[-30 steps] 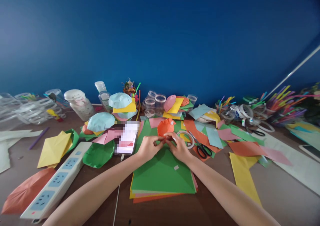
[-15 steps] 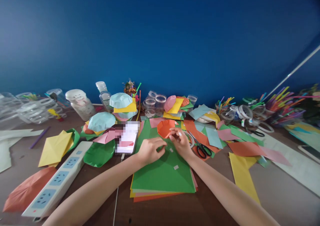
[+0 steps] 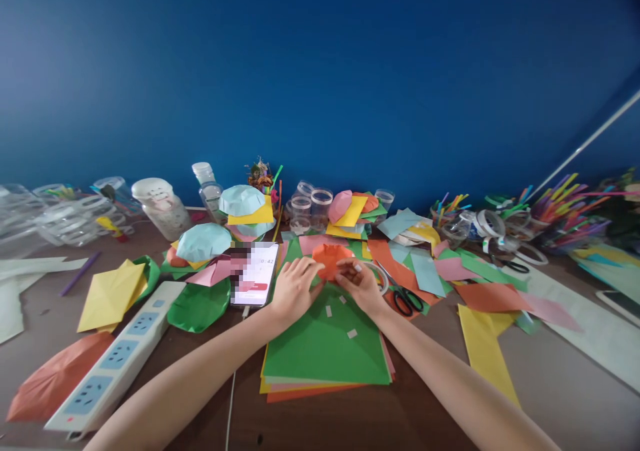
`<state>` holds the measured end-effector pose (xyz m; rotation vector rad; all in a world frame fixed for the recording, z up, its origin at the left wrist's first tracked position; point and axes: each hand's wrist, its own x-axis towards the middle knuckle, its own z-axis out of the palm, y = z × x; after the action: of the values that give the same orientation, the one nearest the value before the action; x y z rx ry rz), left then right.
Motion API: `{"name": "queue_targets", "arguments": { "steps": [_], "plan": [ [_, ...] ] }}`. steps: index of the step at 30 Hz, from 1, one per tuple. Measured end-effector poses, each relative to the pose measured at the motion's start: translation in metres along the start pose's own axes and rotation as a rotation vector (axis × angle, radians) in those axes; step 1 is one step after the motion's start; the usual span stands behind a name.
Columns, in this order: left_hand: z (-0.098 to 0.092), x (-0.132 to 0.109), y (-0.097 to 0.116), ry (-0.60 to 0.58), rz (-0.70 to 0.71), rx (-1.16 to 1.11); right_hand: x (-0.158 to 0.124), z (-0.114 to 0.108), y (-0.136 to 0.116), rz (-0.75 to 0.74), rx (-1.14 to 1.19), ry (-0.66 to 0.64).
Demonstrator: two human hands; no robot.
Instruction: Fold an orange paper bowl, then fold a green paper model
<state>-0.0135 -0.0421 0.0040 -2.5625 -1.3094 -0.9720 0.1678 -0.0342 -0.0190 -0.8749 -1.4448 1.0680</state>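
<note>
A folded orange paper shape (image 3: 329, 259) lies at the far edge of a green sheet (image 3: 325, 341) that tops a stack of coloured paper. My left hand (image 3: 294, 287) grips the orange shape from the left, fingers curled on its edge. My right hand (image 3: 359, 282) pinches it from the right, with a small white tape piece on one finger. A few small white tape bits (image 3: 353, 334) lie on the green sheet. A tape roll (image 3: 376, 276) and black-handled scissors (image 3: 406, 298) sit just right of my right hand.
A phone (image 3: 254, 275) lies left of my hands, beside folded green (image 3: 197, 306), light blue (image 3: 203, 241) and yellow (image 3: 110, 293) paper shapes. A white power strip (image 3: 113, 364) lies at front left. Loose paper sheets (image 3: 485, 351), clear cups (image 3: 310, 208) and coloured sticks (image 3: 570, 201) crowd the back and right.
The orange shape was turned over and set flatter. My left hand moved up from the green sheet onto its left edge, and another tape bit now lies on the sheet.
</note>
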Motion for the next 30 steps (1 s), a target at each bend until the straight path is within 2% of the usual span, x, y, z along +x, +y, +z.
{"name": "queue_targets", "arguments": {
  "steps": [3, 6, 10, 13, 16, 19, 30],
  "plan": [
    [0.000, 0.001, -0.001, -0.050, 0.024, 0.050, -0.004, 0.003, -0.001, 0.010, -0.055, -0.102],
    [0.002, 0.000, -0.003, -0.050, 0.021, 0.086, -0.009, 0.002, -0.004, -0.080, -0.305, -0.166],
    [0.006, -0.003, -0.008, -0.083, 0.075, 0.108, -0.011, -0.001, -0.008, -0.266, -0.739, -0.106],
    [0.008, -0.004, -0.009, -0.117, 0.109, 0.128, -0.010, -0.003, -0.009, -0.402, -0.900, -0.098],
    [0.009, -0.005, -0.008, -0.148, 0.125, 0.148, -0.008, -0.003, -0.008, -0.489, -0.962, -0.209],
    [0.010, -0.004, -0.007, -0.154, 0.111, 0.157, -0.006, -0.004, -0.005, -0.506, -0.982, -0.288],
    [0.011, -0.004, -0.005, -0.186, 0.178, 0.183, -0.008, -0.004, -0.004, -0.538, -0.946, -0.308]
  ]
}}
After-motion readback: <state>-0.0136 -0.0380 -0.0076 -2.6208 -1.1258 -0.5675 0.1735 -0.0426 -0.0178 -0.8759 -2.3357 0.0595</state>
